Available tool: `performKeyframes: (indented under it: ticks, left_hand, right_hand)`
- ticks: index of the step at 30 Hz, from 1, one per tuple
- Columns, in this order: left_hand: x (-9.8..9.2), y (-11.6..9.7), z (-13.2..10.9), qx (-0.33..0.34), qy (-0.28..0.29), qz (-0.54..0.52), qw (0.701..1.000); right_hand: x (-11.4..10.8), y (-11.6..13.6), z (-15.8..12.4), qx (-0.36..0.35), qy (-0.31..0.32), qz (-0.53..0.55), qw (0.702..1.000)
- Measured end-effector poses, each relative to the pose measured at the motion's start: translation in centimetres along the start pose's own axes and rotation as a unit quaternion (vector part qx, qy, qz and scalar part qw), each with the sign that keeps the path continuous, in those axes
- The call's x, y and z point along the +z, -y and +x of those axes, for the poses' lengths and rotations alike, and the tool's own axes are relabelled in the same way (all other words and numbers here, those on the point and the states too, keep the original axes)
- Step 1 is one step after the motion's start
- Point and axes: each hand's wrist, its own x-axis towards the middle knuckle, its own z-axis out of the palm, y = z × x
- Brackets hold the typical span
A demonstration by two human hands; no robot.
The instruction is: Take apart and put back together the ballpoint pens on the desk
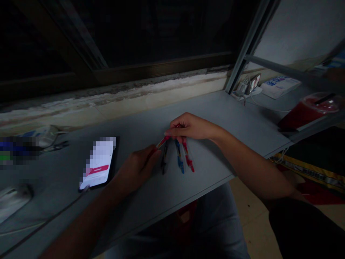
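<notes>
A clear-barrelled red pen [162,141] is held up at a slant over the table between my two hands. My left hand [141,164] is closed round its lower end, which the fingers hide. The fingers of my right hand [184,127] pinch the pen's upper, red end. Below my right hand a black pen [164,162], a blue pen [180,160] and another red pen [189,158] lie side by side on the grey table [212,154]. Their far ends are partly covered by my right hand.
A lit phone [98,167] lies left of my left hand, with a cable [51,217] running nearby. A white device [13,201] sits at the far left. On the right are a metal frame post [238,73], a white packet [280,86] and a red cup [304,111].
</notes>
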Motion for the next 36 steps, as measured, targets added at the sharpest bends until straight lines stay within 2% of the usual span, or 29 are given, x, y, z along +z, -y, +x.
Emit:
performKeyframes:
  ticks: [4,9,11,14,16,19,21,24,26,28,30,33,36]
  left_hand:
    - [-0.1,0.2,0.0,-0.012,0.006,0.021,1.0]
    - [-0.3,0.4,0.1,-0.023,0.005,-0.002,1.0]
    - [-0.3,0.3,0.2,-0.017,-0.002,0.007,1.0]
    - [-0.3,0.3,0.2,-0.011,0.002,0.014,1.0]
    - [-0.2,0.3,0.2,-0.011,0.002,0.012,1.0]
    - [-0.3,0.4,0.2,-0.017,-0.01,0.01,1.0]
    - [-0.3,0.4,0.2,-0.017,-0.016,0.01,1.0]
    - [-0.3,0.4,0.2,-0.012,-0.021,0.011,1.0]
    - [-0.3,0.4,0.2,-0.013,-0.023,0.014,1.0]
    - [-0.2,0.5,0.1,-0.013,-0.027,0.016,0.999]
    - [-0.2,0.6,0.1,-0.01,-0.029,0.016,0.999]
    - [-0.1,0.6,0.1,-0.002,-0.028,0.012,1.0]
    - [0.0,0.5,0.3,0.019,-0.034,0.012,0.999]
  right_hand:
    - [-0.4,-0.2,-0.1,-0.036,0.021,0.001,0.999]
    - [-0.2,-0.3,0.0,-0.101,-0.022,0.007,0.995]
    - [-0.1,-0.5,0.1,-0.075,-0.031,-0.009,0.997]
    - [-0.2,-0.8,0.3,-0.028,-0.011,-0.022,0.999]
    - [-0.3,-1.0,0.4,-0.043,-0.006,-0.006,0.999]
    - [-0.4,-1.0,0.6,-0.081,-0.062,0.036,0.994]
    - [-0.5,-1.0,0.6,-0.056,-0.081,0.04,0.994]
    - [-0.5,-0.9,0.6,-0.019,-0.037,0.044,0.998]
    - [-0.4,-0.8,0.5,-0.038,-0.017,0.069,0.997]
    - [-0.4,-0.8,0.5,-0.052,-0.032,0.089,0.994]
    - [-0.3,-1.1,0.6,-0.03,-0.051,0.081,0.995]
    - [-0.2,-1.6,0.8,0.0,-0.045,0.066,0.997]
    - [-0.4,-1.7,1.0,-0.05,-0.067,0.095,0.992]
